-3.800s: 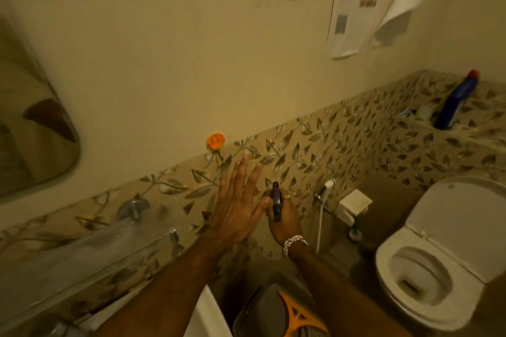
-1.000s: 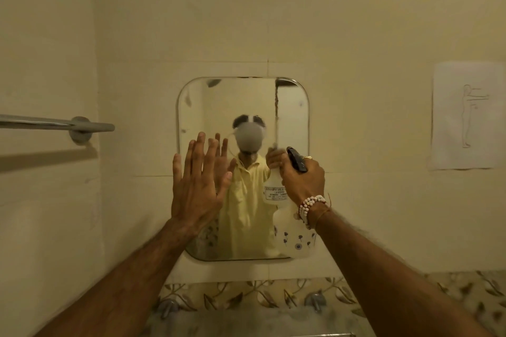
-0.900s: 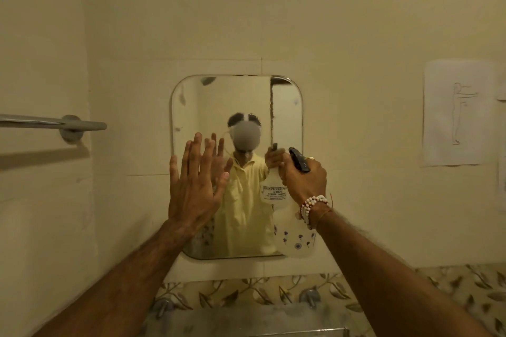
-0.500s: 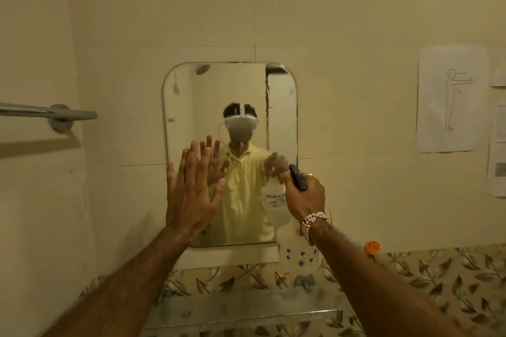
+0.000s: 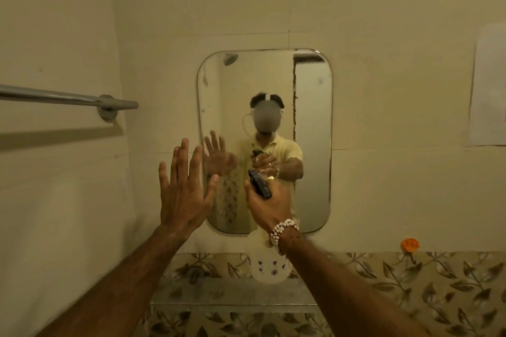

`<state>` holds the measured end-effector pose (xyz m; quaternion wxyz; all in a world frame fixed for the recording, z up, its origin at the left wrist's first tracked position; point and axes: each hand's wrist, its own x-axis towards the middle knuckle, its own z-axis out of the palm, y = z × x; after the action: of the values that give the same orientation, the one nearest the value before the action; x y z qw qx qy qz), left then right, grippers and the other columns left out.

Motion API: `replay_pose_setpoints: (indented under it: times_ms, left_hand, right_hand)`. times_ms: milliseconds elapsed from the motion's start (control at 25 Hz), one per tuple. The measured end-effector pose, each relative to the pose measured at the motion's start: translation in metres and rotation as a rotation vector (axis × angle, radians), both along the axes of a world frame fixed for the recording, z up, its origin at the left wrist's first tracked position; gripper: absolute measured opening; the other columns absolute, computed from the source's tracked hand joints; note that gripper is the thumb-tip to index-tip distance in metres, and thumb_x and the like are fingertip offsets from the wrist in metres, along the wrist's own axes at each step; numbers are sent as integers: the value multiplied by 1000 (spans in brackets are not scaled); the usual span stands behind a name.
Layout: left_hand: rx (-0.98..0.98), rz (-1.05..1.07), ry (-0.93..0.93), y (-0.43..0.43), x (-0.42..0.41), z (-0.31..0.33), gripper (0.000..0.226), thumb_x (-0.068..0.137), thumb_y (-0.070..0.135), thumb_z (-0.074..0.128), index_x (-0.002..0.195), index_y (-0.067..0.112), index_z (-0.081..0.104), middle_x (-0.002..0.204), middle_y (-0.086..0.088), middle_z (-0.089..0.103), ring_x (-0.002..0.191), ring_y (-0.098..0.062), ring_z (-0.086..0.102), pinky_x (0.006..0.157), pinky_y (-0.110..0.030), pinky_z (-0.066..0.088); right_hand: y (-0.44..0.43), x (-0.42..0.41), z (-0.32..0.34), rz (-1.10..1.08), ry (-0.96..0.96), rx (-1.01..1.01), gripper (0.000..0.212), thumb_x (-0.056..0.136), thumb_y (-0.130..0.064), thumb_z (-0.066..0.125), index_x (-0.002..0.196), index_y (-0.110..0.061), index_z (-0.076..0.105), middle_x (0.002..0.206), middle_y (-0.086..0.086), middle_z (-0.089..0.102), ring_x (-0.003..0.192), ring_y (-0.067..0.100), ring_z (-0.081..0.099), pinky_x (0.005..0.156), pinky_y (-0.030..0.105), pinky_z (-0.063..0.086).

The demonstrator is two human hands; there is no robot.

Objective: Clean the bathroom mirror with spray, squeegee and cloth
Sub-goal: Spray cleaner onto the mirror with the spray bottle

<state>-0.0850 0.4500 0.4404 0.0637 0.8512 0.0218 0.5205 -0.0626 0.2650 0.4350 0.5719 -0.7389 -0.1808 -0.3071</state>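
A rounded rectangular mirror hangs on the cream wall straight ahead. My right hand grips a white spray bottle with a black trigger head, held up in front of the mirror's lower middle and pointed at the glass. My left hand is raised with fingers spread, palm toward the wall, over the mirror's lower left edge; whether it touches the glass I cannot tell. Both hands and a person in a yellow shirt are reflected in the mirror. No squeegee or cloth is in view.
A metal towel bar juts from the left wall at head height. A glass shelf runs under the mirror over leaf-patterned tiles. An orange hook sits on the wall at lower right, and a paper sheet hangs at the right edge.
The view swung up from the toilet corner to face the mirror. Over the last second both hands sank slightly, and the spray bottle shifted left toward the mirror's middle.
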Motion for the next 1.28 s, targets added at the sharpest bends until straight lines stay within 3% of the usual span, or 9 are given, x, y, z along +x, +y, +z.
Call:
replay_pose_setpoints:
  times_ms: [160,320,400,480,560,680,880,1080,1280]
  left_hand:
    - [5,22,38,5,-5,-5,76,100,54,36,165,16,23,175,-9,3,161,-29,9,127,-61,9]
    - [2,8,39,2,-2,-12,76,100,54,36,164,15,27,175,-11,6,161,-30,12,127,-62,10]
    - [8,5,45,0,1,-18,76,100,55,36,164,15,26,175,-10,5,161,-29,11,127,-62,10]
    - [15,-1,53,-3,3,-24,77,99,55,35,165,17,23,175,-9,4,161,-28,10,128,-61,9]
    - [23,-3,68,-8,7,-29,77,100,56,35,165,18,21,175,-8,2,162,-27,7,128,-60,7]
    - [31,-30,77,-22,14,-33,77,101,55,36,166,18,20,176,-7,0,162,-25,5,129,-59,6]
    - [-4,-142,77,-62,26,-44,76,101,52,39,166,20,18,176,-6,1,162,-25,4,129,-58,4]
    - [-24,-188,101,-75,24,-73,78,99,56,34,166,19,20,176,-8,3,162,-27,7,129,-59,5]
    - [-106,-164,110,-64,14,-99,78,98,58,34,165,20,22,176,-6,3,161,-24,9,128,-59,6]
  right_hand:
    - [6,-1,-21,50,67,-33,30,88,-31,71,66,-33,49,63,-13,51,55,4,48,53,19,35]
    - [5,-1,-43,11,110,-53,34,89,-37,68,62,-31,48,57,-12,52,50,2,49,47,11,34]
    - [1,1,-53,15,154,-46,32,88,-37,69,63,-28,51,59,-7,58,53,6,54,49,15,41]
    - [-8,2,-60,62,197,-10,25,89,-33,69,68,-24,57,65,0,63,58,14,59,54,28,49]
    - [-19,3,-65,41,178,28,19,90,-28,69,74,-22,61,66,1,61,58,13,54,55,28,46]
    - [-42,7,-66,-71,153,211,9,92,-27,66,87,-20,63,75,4,65,69,18,60,66,37,53]
    - [-98,15,-76,-316,230,298,21,91,-37,66,76,-28,55,68,-8,60,65,16,60,68,35,54]
    - [-108,12,-113,-272,298,279,19,90,-35,67,90,-16,66,75,3,67,71,25,63,62,31,49]
    - [-88,0,-133,-194,389,200,23,91,-38,66,74,-24,59,70,4,66,69,25,64,64,33,53]
